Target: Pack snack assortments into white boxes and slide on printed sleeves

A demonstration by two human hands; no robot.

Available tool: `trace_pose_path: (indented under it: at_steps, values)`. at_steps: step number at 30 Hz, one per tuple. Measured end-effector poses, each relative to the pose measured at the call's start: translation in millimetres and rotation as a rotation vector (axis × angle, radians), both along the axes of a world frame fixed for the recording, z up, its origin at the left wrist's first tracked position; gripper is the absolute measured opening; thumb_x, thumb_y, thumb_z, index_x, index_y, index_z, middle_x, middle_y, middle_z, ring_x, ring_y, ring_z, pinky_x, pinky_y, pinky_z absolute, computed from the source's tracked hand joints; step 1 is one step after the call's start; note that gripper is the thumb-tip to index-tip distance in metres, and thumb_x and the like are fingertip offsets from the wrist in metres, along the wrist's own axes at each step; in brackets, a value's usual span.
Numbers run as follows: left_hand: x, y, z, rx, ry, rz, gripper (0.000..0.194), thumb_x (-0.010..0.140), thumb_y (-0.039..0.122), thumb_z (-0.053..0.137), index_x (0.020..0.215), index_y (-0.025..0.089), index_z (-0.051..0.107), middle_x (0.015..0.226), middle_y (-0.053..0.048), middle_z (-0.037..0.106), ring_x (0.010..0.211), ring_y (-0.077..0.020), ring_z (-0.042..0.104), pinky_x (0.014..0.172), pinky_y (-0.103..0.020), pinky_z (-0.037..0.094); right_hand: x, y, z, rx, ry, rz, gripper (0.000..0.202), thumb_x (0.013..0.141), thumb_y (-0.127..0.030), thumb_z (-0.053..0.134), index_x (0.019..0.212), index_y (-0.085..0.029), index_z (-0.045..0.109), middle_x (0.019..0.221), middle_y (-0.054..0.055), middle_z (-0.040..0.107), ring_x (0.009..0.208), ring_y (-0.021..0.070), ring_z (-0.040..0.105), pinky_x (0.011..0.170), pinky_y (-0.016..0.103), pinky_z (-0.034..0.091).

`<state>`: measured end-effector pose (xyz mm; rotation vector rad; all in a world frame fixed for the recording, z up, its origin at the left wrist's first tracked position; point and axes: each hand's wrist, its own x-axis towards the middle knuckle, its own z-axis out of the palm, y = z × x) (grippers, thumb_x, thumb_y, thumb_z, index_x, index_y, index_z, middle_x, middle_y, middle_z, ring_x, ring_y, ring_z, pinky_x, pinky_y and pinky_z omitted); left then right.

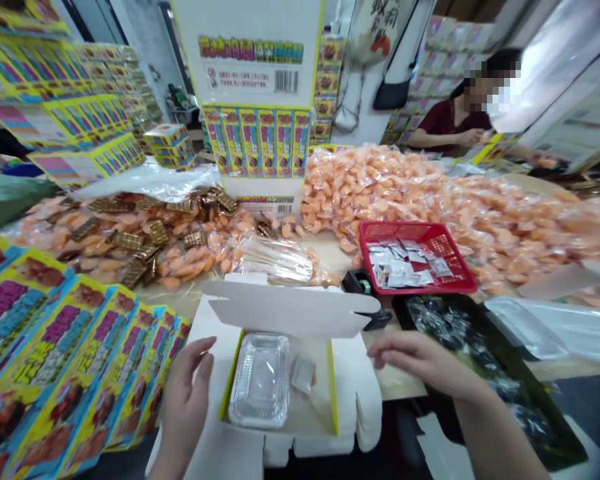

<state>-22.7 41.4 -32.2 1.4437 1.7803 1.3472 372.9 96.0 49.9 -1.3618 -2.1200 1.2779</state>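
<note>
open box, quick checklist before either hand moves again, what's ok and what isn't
1. Box lid folded back, inside clear to reach: ok.
2. Foil tray lies flat in the box's left half: ok.
3. Small sachet sits beside the tray, inside the box: ok.
4. Left hand rests on the box's left edge, empty: ok.
5. Right hand hovers right of the box, empty: ok.
6. Red basket has sachets in it: ok.

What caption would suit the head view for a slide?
Two hands, left and right, flank an open box holding a foil tray and a sachet.
</note>
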Motion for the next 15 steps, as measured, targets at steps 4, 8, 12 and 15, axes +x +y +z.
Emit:
trace_pose_path:
  at_steps: [4,8,12,15]
  values:
    - [-12,47,-15.0,-0.185,-0.619,0.183,0.039,0.075,0.051,0.068,0.1,0.021,0.064,0.104,-0.004,0.065,0.101,-0.0203,0.062,0.087,-0.032,0.049,-3,100,-17.5,0.234,-0.332,-0.362,0.028,0.095,-0.034,0.045,0.1,-0.017,0.067,0.094,0.006,0.072,0.086,0.0186,0.067,0.076,0.027,0.05]
    - [-14,101,-7.3,-0.149,-0.791,0.195,0.047,0.056,0.041,0.082,0.094,0.019,0.065,0.091,-0.001,0.067,0.088,-0.0156,0.062,0.079,-0.025,0.049,-44,209,-38.9,0.299,-0.622,-0.509,0.026,0.094,-0.019,0.048,0.115,-0.015,0.062,0.115,0.013,0.067,0.109,0.0215,0.062,0.091,0.03,0.045]
    - [-14,155,10.7,-0.12,-0.81,0.072,0.05,0.055,0.041,0.085,0.095,0.018,0.067,0.092,-0.002,0.069,0.088,-0.015,0.063,0.076,-0.023,0.048,-63,268,-51.5,0.228,-0.715,-0.63,0.033,0.094,-0.032,0.057,0.122,-0.015,0.057,0.122,0.01,0.061,0.107,0.0227,0.06,0.091,0.044,0.05]
    - [-11,188,15.6,-0.191,-0.902,-0.105,0.046,0.061,0.039,0.085,0.099,0.019,0.067,0.1,-0.004,0.069,0.093,-0.0165,0.064,0.079,-0.025,0.049,-63,280,-51.8,0.23,-0.712,-0.655,0.036,0.092,-0.035,0.059,0.123,-0.017,0.056,0.126,0.009,0.057,0.11,0.0237,0.058,0.092,0.047,0.05]
